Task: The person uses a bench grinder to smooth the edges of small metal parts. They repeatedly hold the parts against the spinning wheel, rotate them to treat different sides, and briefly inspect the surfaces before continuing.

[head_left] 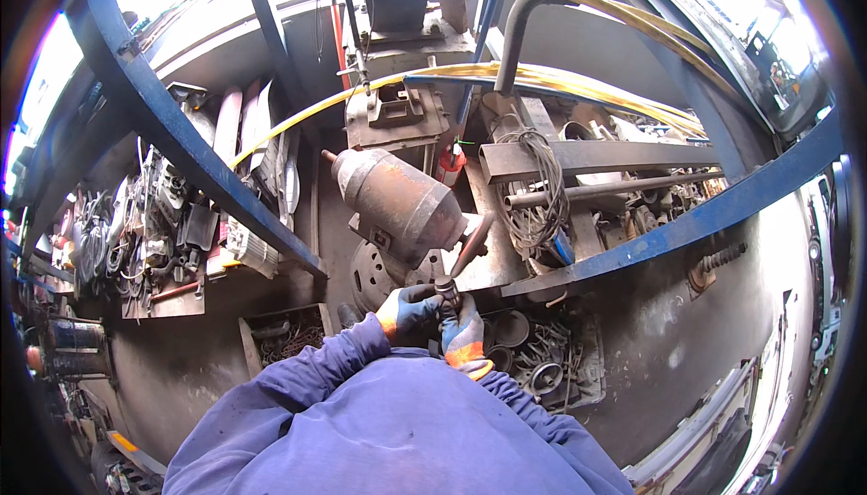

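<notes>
In blue-and-orange work gloves, both my hands meet low in the middle of the view, just in front of a rusty cylindrical electric motor. My left hand reaches in from the left and closes its fingers on a small metal part with a rounded top. From below, my right hand grips the same part. Gloves cover much of it, so its exact kind cannot be told. Close above the part is a dark disc-shaped wheel, seen nearly edge-on at the motor's near end. Contact between them cannot be made out.
Blue metal beams slant past on both sides. A coiled cable hangs over steel bars at right. Below are a tray of metal scrap and a box of chain-like pieces. Piled parts lie at left; a yellow hose arches behind.
</notes>
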`<state>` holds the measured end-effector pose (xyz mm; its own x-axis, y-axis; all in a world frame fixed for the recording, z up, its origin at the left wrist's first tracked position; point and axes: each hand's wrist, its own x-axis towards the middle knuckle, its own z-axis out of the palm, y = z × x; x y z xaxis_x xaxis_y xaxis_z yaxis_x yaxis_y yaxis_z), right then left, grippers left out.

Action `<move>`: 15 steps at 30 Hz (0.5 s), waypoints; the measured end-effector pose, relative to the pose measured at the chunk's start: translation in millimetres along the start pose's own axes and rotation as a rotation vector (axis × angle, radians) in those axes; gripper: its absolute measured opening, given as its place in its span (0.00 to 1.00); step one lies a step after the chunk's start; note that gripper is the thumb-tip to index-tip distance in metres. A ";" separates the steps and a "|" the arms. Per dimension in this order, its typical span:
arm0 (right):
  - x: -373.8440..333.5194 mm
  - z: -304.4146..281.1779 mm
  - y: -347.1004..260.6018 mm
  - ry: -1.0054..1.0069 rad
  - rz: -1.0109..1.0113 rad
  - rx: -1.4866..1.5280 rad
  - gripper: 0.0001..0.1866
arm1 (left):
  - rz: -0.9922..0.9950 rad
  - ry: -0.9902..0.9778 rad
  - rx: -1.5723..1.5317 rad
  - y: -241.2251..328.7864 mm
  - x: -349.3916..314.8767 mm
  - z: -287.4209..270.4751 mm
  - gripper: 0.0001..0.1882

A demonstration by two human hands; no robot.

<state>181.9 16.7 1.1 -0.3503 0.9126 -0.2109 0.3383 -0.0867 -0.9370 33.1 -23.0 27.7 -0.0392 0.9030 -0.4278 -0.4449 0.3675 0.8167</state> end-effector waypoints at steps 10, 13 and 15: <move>-13.1 2.2 -16.7 0.120 -0.230 -0.089 0.16 | 0.000 -0.101 -0.117 -2.8 -19.1 -4.0 0.21; -13.0 0.5 -19.0 0.090 -0.200 -0.107 0.18 | 0.031 -0.082 -0.147 -2.7 -18.6 -1.1 0.19; -10.7 -1.0 -17.4 0.066 -0.184 -0.183 0.21 | 0.027 -0.086 -0.160 -3.6 -15.5 -2.2 0.17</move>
<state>180.6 8.8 19.9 -0.3651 0.9308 -0.0173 0.4289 0.1516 -0.8905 33.4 -38.8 30.5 0.0209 0.9303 -0.3662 -0.5818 0.3092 0.7523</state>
